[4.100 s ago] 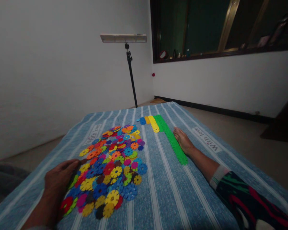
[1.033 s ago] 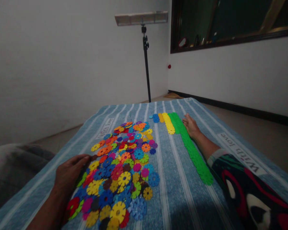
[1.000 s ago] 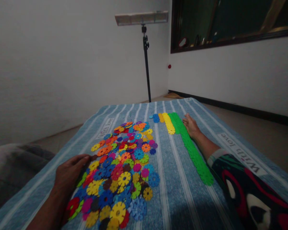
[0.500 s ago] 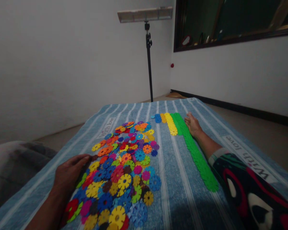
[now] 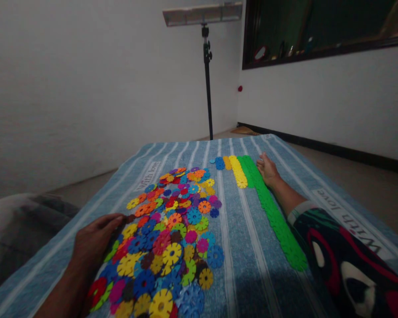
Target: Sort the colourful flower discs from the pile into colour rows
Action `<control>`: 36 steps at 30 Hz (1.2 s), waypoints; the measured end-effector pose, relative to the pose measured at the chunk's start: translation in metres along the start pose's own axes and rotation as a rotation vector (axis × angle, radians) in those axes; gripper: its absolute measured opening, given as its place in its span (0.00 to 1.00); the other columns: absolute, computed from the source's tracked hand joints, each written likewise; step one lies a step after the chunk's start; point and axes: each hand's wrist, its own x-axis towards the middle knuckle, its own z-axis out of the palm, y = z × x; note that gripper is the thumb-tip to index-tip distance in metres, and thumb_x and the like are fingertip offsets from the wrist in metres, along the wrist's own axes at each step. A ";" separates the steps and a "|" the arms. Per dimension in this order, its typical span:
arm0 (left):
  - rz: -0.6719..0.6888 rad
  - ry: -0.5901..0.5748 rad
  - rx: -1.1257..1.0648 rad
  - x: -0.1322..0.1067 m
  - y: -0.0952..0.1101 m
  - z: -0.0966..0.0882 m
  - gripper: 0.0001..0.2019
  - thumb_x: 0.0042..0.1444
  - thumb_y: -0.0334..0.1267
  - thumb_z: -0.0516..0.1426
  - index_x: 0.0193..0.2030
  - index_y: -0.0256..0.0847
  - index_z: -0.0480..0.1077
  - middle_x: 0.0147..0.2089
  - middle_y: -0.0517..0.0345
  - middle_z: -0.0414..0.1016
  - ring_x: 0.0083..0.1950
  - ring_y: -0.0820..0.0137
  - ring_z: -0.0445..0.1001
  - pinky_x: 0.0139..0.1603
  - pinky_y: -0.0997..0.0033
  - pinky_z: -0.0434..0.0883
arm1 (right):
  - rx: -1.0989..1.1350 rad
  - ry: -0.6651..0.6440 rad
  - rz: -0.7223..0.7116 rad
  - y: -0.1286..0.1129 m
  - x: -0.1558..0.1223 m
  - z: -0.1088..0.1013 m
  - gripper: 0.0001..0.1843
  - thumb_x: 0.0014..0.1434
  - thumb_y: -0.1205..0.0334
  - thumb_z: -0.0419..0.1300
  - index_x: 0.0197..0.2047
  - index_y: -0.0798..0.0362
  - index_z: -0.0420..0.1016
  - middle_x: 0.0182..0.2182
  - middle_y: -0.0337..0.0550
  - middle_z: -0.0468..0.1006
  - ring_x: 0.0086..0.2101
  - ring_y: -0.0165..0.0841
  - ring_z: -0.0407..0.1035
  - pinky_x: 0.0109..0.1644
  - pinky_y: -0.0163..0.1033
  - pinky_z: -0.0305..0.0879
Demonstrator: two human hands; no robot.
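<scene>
Head view: blue striped mat (image 5: 252,274) on a pale floor, woven look, white bands, "With love" printed on two of them. Plain white walls; grey cloth lump (image 5: 16,229) at far left. Light bar on a thin black stand (image 5: 207,84) at back centre, dark-framed window (image 5: 318,31) upper right.

Left hand (image 5: 93,240) lies palm down on the near-left edge of the disc pile (image 5: 172,225), fingers loosely stretched and open, gripping nothing; fingertips meet a dark brown disc. Pile sits left of centre on the mat: flat plastic discs, notched like gears, small centre hole, overlapping, in yellow, blue, red, orange, green, pink, purple.

Right of the pile, well apart, discs are sorted in rows side by side: short blue row (image 5: 220,163), orange row (image 5: 227,162), longer yellow row (image 5: 239,172), very long green row (image 5: 275,221). Bare foot (image 5: 268,170) rests just beside the green row's far end; leg in patterned fabric (image 5: 345,269). Right hand out of frame.
</scene>
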 end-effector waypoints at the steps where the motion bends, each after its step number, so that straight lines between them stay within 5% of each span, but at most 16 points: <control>1: 0.000 0.005 0.008 0.000 0.000 0.000 0.18 0.39 0.51 0.61 0.33 0.41 0.80 0.38 0.56 0.84 0.43 0.58 0.78 0.39 0.67 0.73 | 0.001 0.003 0.003 0.000 0.001 0.000 0.16 0.59 0.44 0.60 0.39 0.48 0.72 0.31 0.37 0.77 0.38 0.29 0.74 0.46 0.34 0.70; 11: -0.007 -0.012 -0.012 0.000 0.002 0.000 0.18 0.41 0.50 0.60 0.34 0.41 0.80 0.42 0.53 0.83 0.46 0.56 0.79 0.45 0.63 0.73 | -0.014 -0.007 -0.006 -0.019 -0.009 -0.014 0.17 0.61 0.43 0.58 0.40 0.48 0.73 0.32 0.42 0.78 0.41 0.34 0.74 0.53 0.41 0.69; 20: 0.043 -0.018 -0.049 0.002 0.000 0.001 0.17 0.41 0.49 0.59 0.34 0.40 0.80 0.39 0.53 0.83 0.44 0.56 0.79 0.42 0.65 0.73 | -0.066 -0.151 -0.095 -0.039 -0.077 0.000 0.13 0.62 0.50 0.59 0.37 0.51 0.76 0.31 0.44 0.81 0.35 0.34 0.76 0.42 0.37 0.72; 26: 0.063 -0.010 -0.098 -0.008 0.013 -0.003 0.12 0.39 0.45 0.60 0.28 0.41 0.78 0.33 0.56 0.83 0.40 0.59 0.79 0.38 0.69 0.74 | -0.044 -0.133 -0.052 -0.025 -0.101 0.020 0.14 0.62 0.49 0.59 0.40 0.50 0.76 0.33 0.45 0.81 0.40 0.34 0.76 0.48 0.40 0.71; 36: 0.165 0.000 -0.098 -0.002 0.000 0.005 0.12 0.42 0.45 0.59 0.29 0.40 0.79 0.33 0.55 0.83 0.36 0.63 0.80 0.35 0.72 0.73 | -0.041 -0.035 -0.067 0.005 -0.087 0.018 0.18 0.59 0.43 0.56 0.40 0.48 0.74 0.33 0.44 0.80 0.42 0.34 0.75 0.51 0.41 0.70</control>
